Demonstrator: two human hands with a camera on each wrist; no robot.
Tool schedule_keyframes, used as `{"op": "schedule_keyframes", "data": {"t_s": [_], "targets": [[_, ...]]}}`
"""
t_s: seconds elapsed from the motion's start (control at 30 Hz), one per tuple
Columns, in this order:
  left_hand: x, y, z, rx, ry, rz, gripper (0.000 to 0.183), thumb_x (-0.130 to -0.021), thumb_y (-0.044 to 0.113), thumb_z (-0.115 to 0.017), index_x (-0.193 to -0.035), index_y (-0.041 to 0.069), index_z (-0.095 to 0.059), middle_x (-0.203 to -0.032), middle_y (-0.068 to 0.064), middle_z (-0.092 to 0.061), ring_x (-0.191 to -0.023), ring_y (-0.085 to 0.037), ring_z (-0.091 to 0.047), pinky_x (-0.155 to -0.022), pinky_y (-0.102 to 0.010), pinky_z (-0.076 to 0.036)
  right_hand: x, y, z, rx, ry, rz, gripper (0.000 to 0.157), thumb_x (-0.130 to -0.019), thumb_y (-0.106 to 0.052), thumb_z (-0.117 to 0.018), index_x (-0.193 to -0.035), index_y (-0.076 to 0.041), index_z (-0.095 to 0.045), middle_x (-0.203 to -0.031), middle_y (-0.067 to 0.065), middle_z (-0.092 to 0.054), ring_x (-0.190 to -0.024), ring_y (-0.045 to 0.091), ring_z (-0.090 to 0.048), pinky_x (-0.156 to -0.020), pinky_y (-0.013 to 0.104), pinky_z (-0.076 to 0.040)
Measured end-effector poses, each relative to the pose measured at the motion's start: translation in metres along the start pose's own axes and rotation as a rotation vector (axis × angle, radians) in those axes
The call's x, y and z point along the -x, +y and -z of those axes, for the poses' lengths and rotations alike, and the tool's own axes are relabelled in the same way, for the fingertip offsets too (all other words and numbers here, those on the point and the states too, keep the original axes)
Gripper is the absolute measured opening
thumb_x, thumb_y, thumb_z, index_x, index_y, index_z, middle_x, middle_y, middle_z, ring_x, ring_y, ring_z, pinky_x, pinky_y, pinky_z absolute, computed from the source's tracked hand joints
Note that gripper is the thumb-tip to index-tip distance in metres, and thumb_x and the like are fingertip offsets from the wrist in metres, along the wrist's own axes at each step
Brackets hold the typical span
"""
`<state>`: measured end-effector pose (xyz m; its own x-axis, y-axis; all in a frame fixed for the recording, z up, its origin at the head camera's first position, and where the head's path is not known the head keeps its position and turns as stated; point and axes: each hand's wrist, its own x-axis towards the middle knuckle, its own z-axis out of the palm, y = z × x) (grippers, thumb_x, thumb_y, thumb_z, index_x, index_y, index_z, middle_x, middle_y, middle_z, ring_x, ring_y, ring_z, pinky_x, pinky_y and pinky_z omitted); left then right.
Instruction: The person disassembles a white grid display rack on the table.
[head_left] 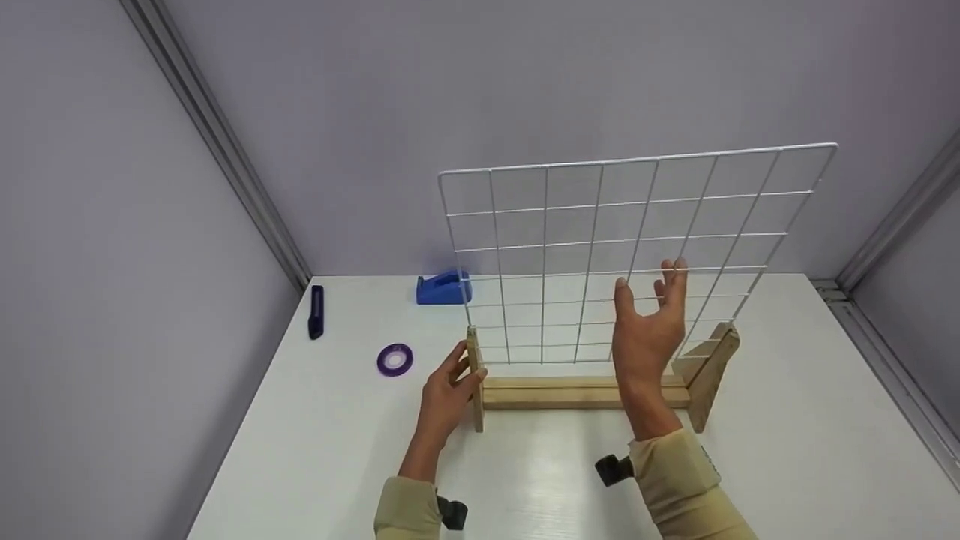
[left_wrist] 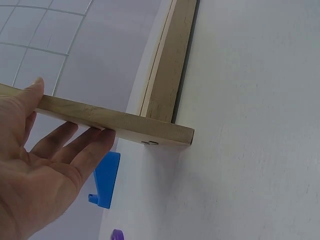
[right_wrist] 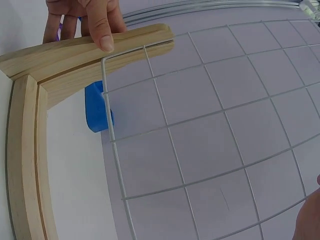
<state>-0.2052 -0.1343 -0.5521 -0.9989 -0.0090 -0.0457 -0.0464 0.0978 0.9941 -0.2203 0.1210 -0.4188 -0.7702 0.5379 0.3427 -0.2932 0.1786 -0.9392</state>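
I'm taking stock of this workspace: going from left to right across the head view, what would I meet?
Dark cutter-like tool, purple ring, left hand, right hand, right wooden end piece.

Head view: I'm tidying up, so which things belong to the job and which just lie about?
In the job: wooden stand, in left hand; wire grid, at right hand.
Seemingly lying about: blue tape dispenser, purple ring, slim dark tool.
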Motion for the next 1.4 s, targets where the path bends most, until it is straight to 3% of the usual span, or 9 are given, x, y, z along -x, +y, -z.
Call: {"op": "schedule_keyframes", "data": {"t_s": [0.3,0.87,1.4], "targets": [[0.001,-0.002,0.003,0.014,-0.019,-0.014,0.069,-0.097,0.034,-0.07,-0.158,0.031,-0.036,-0.158,-0.015,-0.045,-0.133,-0.032,-0.058,-0.102,-0.047,-0.056,0.0,-0.003,-0.001,-0.038,0.019,0.026,0.078,-0.095,-0.02,-0.073,-0.16,-0.018,-0.03,-0.153,-0.002,-0.051,-0.143,0.016,-0.045,-0.113,0.039,-0.046],[0.0,-0.004,0.005,0.008,-0.019,-0.007,0.068,-0.097,0.034,-0.07,-0.157,0.032,-0.038,-0.156,-0.017,-0.046,-0.132,-0.035,-0.059,-0.102,-0.047,-0.056,-0.003,-0.01,0.001,-0.008,0.026,0.03,0.076,-0.096,-0.027,-0.071,-0.16,-0.019,-0.031,-0.151,-0.005,-0.053,-0.142,0.012,-0.047,-0.109,0.035,-0.05],[-0.004,-0.001,0.005,0.007,-0.012,0.016,0.069,-0.096,0.035,-0.071,-0.157,0.033,-0.039,-0.156,-0.015,-0.047,-0.132,-0.034,-0.059,-0.102,-0.049,-0.056,-0.007,-0.025,0.001,-0.018,0.002,0.036,0.075,-0.097,-0.026,-0.07,-0.16,-0.021,-0.03,-0.153,-0.005,-0.05,-0.145,0.014,-0.043,-0.113,0.039,-0.048]]}}
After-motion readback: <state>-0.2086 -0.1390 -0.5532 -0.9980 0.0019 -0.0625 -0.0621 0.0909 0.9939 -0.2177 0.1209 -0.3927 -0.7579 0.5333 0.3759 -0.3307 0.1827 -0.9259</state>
